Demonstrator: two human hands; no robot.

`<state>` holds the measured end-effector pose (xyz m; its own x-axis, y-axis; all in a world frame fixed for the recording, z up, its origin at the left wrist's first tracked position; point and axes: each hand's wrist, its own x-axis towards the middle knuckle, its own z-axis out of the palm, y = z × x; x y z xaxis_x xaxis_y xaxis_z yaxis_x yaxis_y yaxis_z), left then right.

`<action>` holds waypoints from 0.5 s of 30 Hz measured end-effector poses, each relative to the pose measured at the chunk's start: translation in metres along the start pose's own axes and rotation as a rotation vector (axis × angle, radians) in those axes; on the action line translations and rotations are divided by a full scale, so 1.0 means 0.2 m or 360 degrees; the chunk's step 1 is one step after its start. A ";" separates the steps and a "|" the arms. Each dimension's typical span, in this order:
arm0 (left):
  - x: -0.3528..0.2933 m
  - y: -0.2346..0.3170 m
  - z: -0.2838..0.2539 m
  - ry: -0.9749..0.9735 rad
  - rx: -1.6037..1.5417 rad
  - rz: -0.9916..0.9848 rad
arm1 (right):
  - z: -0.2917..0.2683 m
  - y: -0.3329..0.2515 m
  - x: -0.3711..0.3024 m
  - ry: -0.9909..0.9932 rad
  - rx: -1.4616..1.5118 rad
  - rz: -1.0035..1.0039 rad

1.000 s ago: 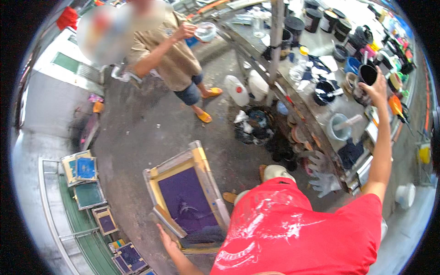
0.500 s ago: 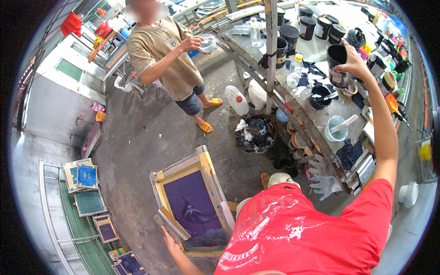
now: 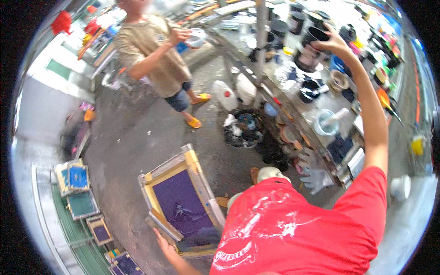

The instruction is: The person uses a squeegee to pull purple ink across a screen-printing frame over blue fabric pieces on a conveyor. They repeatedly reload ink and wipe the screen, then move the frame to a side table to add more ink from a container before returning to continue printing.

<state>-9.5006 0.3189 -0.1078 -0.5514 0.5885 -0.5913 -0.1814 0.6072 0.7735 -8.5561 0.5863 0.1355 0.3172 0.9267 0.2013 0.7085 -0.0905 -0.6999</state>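
Observation:
My right hand grips a black ink tub by its upper side, thumb and fingers spread around it, over the cluttered worktable. The tub's label is smeared with pale marks. Closer to me are a dark bowl of white paste and a translucent bucket with a pale stick in it. Low on the left, my left hand holds the edge of a screen printing frame with dark purple mesh. A wooden-handled squeegee lies across the frame's corner beside that hand; some fingers are hidden.
Across the floor a person in a tan shirt holds a clear tub. A waste bin and white jugs stand by the table. Several screens lean at the left wall. A metal post rises at the table's edge.
My right hand and the black tub have moved farther away and left over the table. The whole view has shifted, with some blur. My left hand still holds the frame.

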 end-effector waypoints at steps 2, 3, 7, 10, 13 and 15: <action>0.00 0.01 0.00 -0.0124 -0.0083 0.0032 | -0.05 0.03 0.04 -0.0009 -0.0050 -0.0114; 0.00 0.00 0.00 -0.0168 -0.0071 0.0020 | -0.05 0.06 0.09 0.0116 -0.0147 0.0253; -0.05 -0.03 -0.05 -0.0001 0.0356 0.0453 | -0.13 0.22 0.24 -0.0652 0.0177 0.0578; -0.07 -0.02 -0.02 -0.0099 0.0152 0.0224 | -0.15 0.29 0.33 -0.0585 0.0039 0.0483; -0.08 0.03 0.04 -0.0012 0.0014 0.0072 | -0.15 0.24 0.31 -0.0442 0.0018 0.0044; -0.08 0.05 0.06 0.0059 -0.0028 0.0058 | -0.16 0.16 0.23 -0.0215 -0.0041 -0.0156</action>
<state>-9.4840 0.3220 -0.0938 -0.5878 0.5894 -0.5542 -0.1750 0.5762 0.7984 -8.4989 0.6147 0.1444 0.1594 0.9720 0.1725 0.7483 -0.0050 -0.6634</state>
